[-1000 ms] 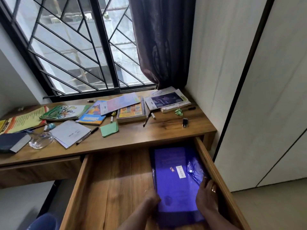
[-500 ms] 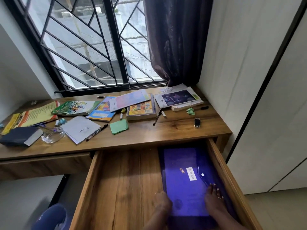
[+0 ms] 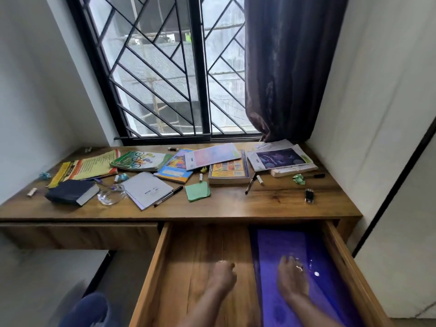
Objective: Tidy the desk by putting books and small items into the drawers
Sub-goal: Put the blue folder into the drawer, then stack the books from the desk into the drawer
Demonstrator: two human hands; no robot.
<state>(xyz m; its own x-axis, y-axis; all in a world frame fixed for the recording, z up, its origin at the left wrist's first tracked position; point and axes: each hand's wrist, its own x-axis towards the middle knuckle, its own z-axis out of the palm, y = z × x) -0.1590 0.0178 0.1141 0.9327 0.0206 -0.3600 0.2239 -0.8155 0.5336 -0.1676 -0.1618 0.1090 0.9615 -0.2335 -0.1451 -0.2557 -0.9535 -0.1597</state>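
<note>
The right-hand wooden drawer (image 3: 339,258) is pulled out. A purple plastic folder (image 3: 273,249) lies flat along its right side. My right hand (image 3: 292,277) rests on the folder with fingers spread flat. My left hand (image 3: 223,276) hovers over the drawer's bare bottom just left of the folder, fingers loosely curled and holding nothing. On the desk (image 3: 236,204) lie several books, among them a dark thick book (image 3: 70,192), a spiral notepad (image 3: 147,190), an orange workbook (image 3: 227,171) and a stack of white booklets (image 3: 280,159).
Small items are scattered on the desk: pens (image 3: 168,196), green sticky notes (image 3: 197,191), a glass dish (image 3: 111,195), a black USB stick (image 3: 309,195), crumpled green paper (image 3: 299,179). The left drawer (image 3: 77,234) is closed. A dark curtain (image 3: 290,67) hangs at the back right.
The view has lifted and pulled back. The folder has slid deeper into the drawer. My left hand has come off the folder's left edge; my right hand stays flat on it.
</note>
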